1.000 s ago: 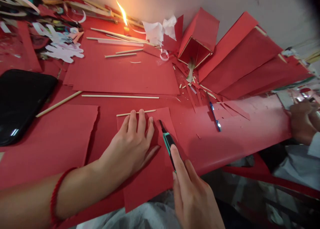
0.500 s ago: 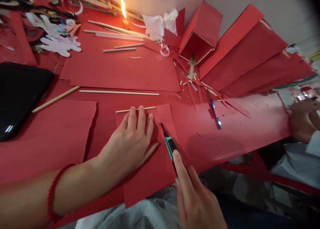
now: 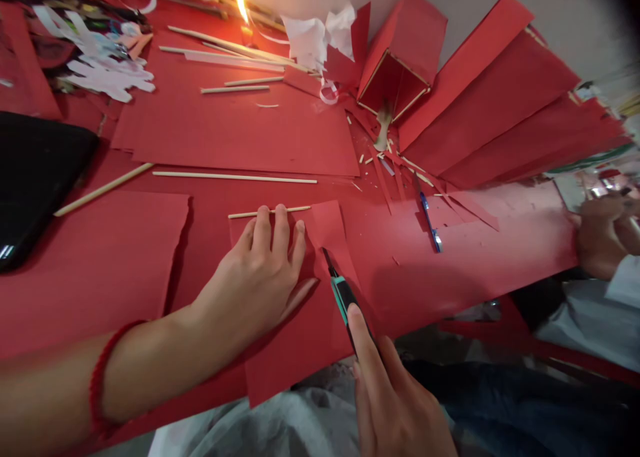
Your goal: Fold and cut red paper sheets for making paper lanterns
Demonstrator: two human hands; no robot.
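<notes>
My left hand (image 3: 260, 270) lies with spread fingers on a piece of red paper (image 3: 295, 354), its fingertips on a thin wooden stick (image 3: 255, 213) near the paper's far edge. In my right hand (image 3: 393, 397) is a utility knife (image 3: 345, 298) with a teal and black handle, the index finger stretched along its top. The dark blade points away from me, its tip on the red paper just right of my left hand. A longer wooden stick (image 3: 235, 176) lies farther off.
A lit candle (image 3: 246, 32) burns at the back, near loose sticks and white paper (image 3: 305, 40). Folded red boxes (image 3: 407, 44) stand back right, beside scraps and a blue-handled tool (image 3: 430, 222). A black device (image 3: 45, 177) lies left. Another person's hand (image 3: 603, 237) shows at right.
The whole view has shifted slightly, so things sit a little higher and more to the left. Both hands and the knife keep nearly the same place on the paper.
</notes>
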